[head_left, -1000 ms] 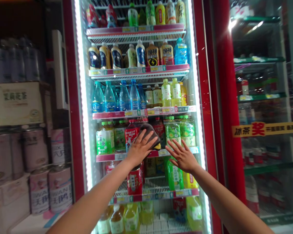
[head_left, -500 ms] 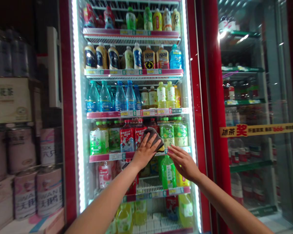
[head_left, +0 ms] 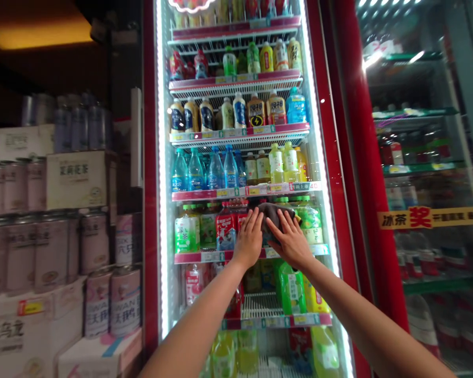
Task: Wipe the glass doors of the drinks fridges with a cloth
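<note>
A dark grey cloth (head_left: 276,216) with a yellow edge lies against the glass door of a drinks fridge (head_left: 236,173), level with the fourth shelf down. My left hand (head_left: 249,237) presses on the cloth's left side with its fingers spread. My right hand (head_left: 289,241) lies across the cloth's lower right part, and the two hands nearly meet. Behind the glass, a red-labelled bottle (head_left: 225,231) stands just left of my left hand. Green-capped bottles behind the cloth are partly hidden.
The fridge's red frame (head_left: 150,157) runs up its left side. Stacked tins (head_left: 98,241) and cartons (head_left: 76,178) stand to the left. A second glass-door fridge (head_left: 418,157) with a yellow banner (head_left: 429,217) stands to the right.
My right hand has moved left from beside the cloth onto it. The whole view has shifted, so the fridge sits further right in the picture.
</note>
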The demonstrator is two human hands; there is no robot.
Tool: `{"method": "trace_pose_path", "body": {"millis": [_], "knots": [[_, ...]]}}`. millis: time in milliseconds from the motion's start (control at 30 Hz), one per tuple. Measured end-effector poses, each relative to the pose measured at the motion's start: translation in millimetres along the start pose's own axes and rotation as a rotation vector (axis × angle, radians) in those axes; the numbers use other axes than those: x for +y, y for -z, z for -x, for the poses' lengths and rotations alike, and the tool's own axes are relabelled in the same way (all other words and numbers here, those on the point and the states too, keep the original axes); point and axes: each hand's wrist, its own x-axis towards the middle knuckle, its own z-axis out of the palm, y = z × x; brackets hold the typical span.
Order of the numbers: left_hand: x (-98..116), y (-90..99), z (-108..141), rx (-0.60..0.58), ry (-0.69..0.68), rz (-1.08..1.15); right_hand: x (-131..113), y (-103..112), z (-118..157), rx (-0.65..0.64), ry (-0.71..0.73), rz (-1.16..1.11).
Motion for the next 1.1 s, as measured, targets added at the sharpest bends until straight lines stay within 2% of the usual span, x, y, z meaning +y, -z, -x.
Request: {"method": "trace_pose_path", "body": {"millis": [133, 300, 400, 500, 600, 667, 767, 800, 867, 967, 1033, 1100], "knots": [[-23, 8.7, 25, -0.008, -0.009, -0.261, -4, -2, 3, 0.056, -0.03, 0.136], [-32, -6.9, 43, -0.042, -0.032, -0.339, 4, -13, 43, 0.18, -0.129, 0.158], [-34, -15.2, 45, -0.008, -0.013, -0.337, -4, -20, 60, 0.126, -0.065, 0.171], [-35, -20.3, 44, 0.017, -0.003, -0.328, -10, -21, 45, 0.004, 0.04, 0.224], [-37, -23.8, 42, 0.03, -0.008, -0.304, 4, -16, 26, -0.032, 0.08, 0.256], [-38, -25.3, 42, 0.038, -0.009, -0.287, 18, -15, 30, 0.041, 0.0, 0.26], [-38, -26.0, 42, 0.042, -0.01, -0.264, 30, -19, 58, 0.228, -0.17, 0.261], [-37, -26.0, 41, 0.045, -0.011, -0.258, 30, -22, 67, 0.252, -0.165, 0.258], [-37, -25.7, 40, 0.058, -0.016, -0.25, 26, -25, 72, 0.195, -0.032, 0.243], [-37, -25.7, 38, 0.087, -0.026, -0.247, 27, -22, 40, 0.062, 0.188, 0.235], [-38, -26.2, 38, 0.099, -0.035, -0.241, 37, -14, 8, 0.072, 0.158, 0.262], [-39, -26.9, 38, 0.103, -0.046, -0.232, 53, -6, -13, 0.147, 0.06, 0.284]]}}
